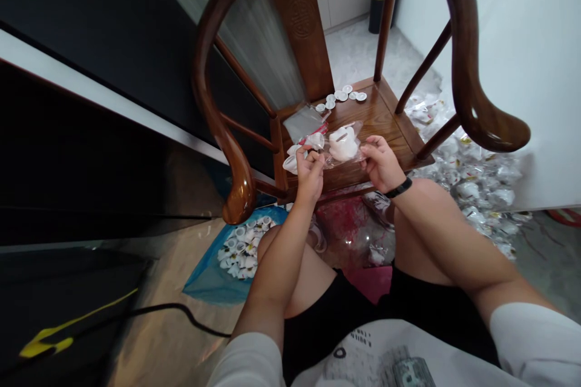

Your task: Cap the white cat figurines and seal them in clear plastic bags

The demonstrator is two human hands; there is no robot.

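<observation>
over the brown polished-wood seat, a crinkled clear plastic bag with a rounded white piece inside lies between the hands: the left hand pinches its 8 o'clock edge between thumb and fingers, and the right hand pinches its 3 o'clock edge. whether the bag touches the wood i cannot tell. the seat's front edge runs near, at 6 o'clock; the widest stretch of wood grain shows at 2 o'clock, up to the posts. curved glossy brown wooden armrests bound the sides, their ends at 8 and 3 o'clock. flat clear plastic sleeves lie close at 10 o'clock, round white discs at 12, towards the backrest. on the floor, a heap of clear-wrapped white pieces spreads beyond the seat at 3 to 4 o'clock, and a blue plastic sheet carrying small white pieces lies at 7.
</observation>
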